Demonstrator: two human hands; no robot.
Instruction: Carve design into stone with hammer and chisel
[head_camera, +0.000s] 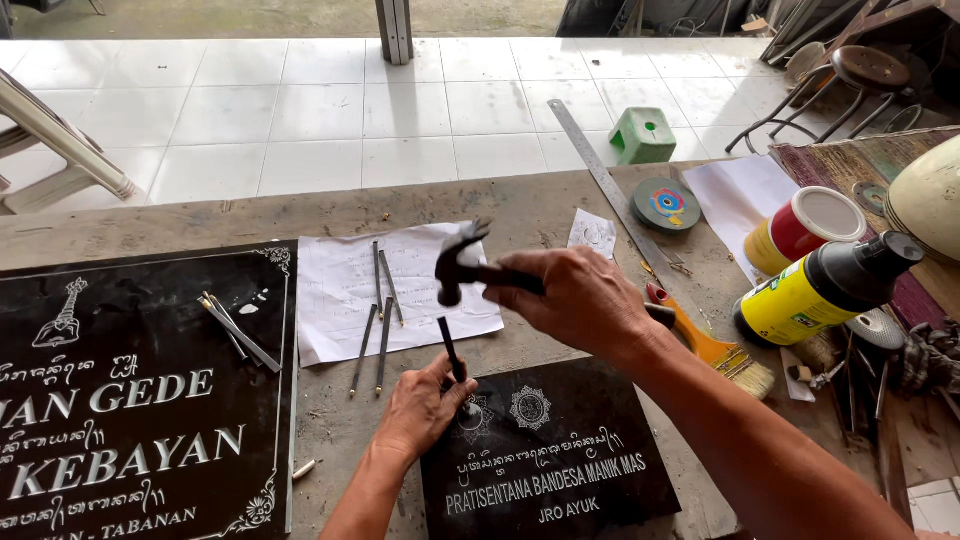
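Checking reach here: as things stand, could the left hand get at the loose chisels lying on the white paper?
Probably not without letting go: the left hand is shut on a chisel set on the small black plaque. The loose chisels lie close, nothing between.

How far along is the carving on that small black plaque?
Lettering and one round ornament already show white on the small black plaque. In hand: the left hand sets a chisel on a second ornament; the right hand holds a hammer. What remains isn't clear.
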